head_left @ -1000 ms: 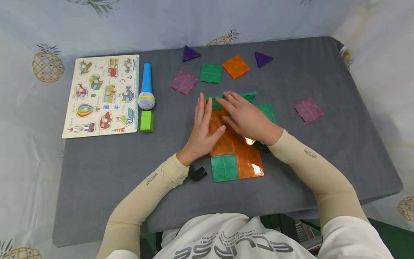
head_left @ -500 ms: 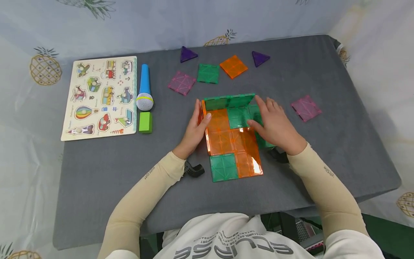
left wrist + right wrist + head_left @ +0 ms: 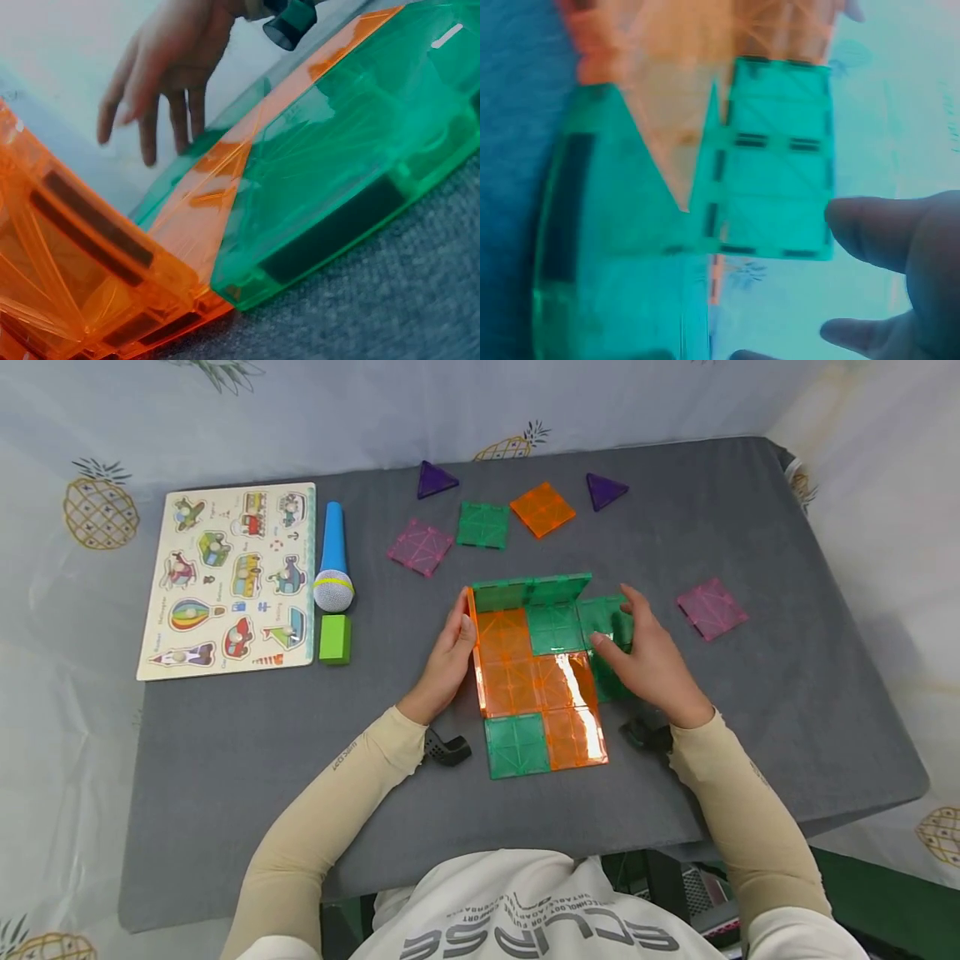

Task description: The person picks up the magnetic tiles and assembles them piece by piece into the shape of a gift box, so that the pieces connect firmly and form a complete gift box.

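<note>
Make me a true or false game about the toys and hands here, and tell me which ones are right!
1. The mic lies beside the puzzle board. True.
2. The triangles are green. False: both are purple.
3. The right hand holds the mic. False: it is by the green tiles on the right, away from the mic.
4. The left hand is at the orange wall. True.
5. The green block sits on the puzzle board. False: it is beside it, on the table.
6. The green wall stands up. True.
</note>
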The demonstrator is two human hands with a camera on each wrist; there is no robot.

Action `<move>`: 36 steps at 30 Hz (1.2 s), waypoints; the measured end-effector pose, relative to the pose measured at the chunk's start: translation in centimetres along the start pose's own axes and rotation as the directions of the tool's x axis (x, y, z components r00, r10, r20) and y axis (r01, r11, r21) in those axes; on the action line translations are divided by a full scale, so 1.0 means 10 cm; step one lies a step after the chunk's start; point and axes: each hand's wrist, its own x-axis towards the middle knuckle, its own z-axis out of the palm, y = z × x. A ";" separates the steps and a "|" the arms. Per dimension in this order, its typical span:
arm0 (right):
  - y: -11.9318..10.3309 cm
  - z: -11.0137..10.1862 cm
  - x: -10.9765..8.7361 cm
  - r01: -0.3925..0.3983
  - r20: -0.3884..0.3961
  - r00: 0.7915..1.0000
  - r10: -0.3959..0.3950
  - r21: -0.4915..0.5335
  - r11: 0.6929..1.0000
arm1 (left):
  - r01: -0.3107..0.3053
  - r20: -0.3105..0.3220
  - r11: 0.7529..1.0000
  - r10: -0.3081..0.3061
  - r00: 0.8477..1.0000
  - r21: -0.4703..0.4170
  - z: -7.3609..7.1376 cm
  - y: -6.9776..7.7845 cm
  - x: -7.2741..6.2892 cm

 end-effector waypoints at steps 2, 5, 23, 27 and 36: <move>-0.04 -0.04 -0.04 0.015 -0.062 0.998 -0.011 0.063 0.998 | -0.002 0.002 1.000 0.002 1.000 0.003 -0.01 0.00 0.00; -0.10 -0.09 -0.10 0.082 -0.152 0.987 -0.060 0.145 0.986 | -0.005 0.001 1.000 0.005 1.000 0.006 -0.01 0.01 0.01; 0.20 -0.39 -0.03 -0.006 -0.129 0.992 0.008 0.015 1.000 | 0.014 0.015 0.999 -0.013 1.000 -0.037 -0.03 0.02 0.02; 0.47 -0.53 -0.02 -0.135 -0.103 0.987 0.123 -0.129 0.982 | 0.014 0.000 0.998 -0.014 1.000 -0.066 -0.04 0.00 0.01; 0.23 -0.25 -0.46 0.465 -0.225 0.803 -0.552 -0.343 0.816 | 0.031 -0.012 0.997 -0.032 0.999 -0.076 -0.06 0.00 0.03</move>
